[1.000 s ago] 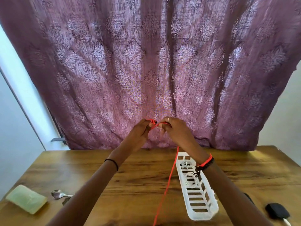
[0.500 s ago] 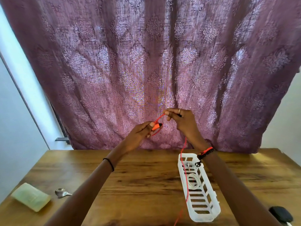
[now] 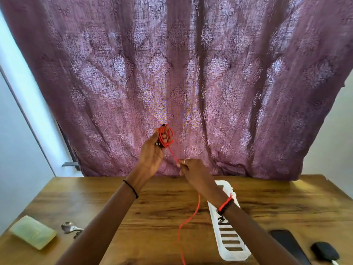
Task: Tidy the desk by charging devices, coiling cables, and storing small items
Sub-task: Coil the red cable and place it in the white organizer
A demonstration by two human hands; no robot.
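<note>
- Counts: one red cable [image 3: 165, 135], two hands, one white slotted basket [image 3: 229, 236], one spoon [image 3: 69, 226], one pale green block [image 3: 32, 232], two black items at the right edge: a flat one [image 3: 286, 243] and a small rounded one [image 3: 324, 253].
- All of it sat on one wooden desk [image 3: 152, 207], with a purple curtain [image 3: 172, 73] behind.
- Left hand [image 3: 150, 157] was raised in front of the curtain, fingers curled round a small bundle of cable loops.
- Right hand [image 3: 193, 173] was lower and just right of it, pinching the cable strand at the fingertips; ring visible on one finger.
- Versus half a second earlier: the left hand had gone higher and held several loops instead of one small loop at the plug end; the right hand had dropped below the left.
- The tail had hung over the basket before; it now fell left of it.
- Cable look: thin, bright red, dark plug tip at the top of the bundle, a taut run down to the right hand, then a loose wavy tail hanging over the desk to the bottom edge.
- Basket lay lengthwise under the right forearm; contents hidden.
</note>
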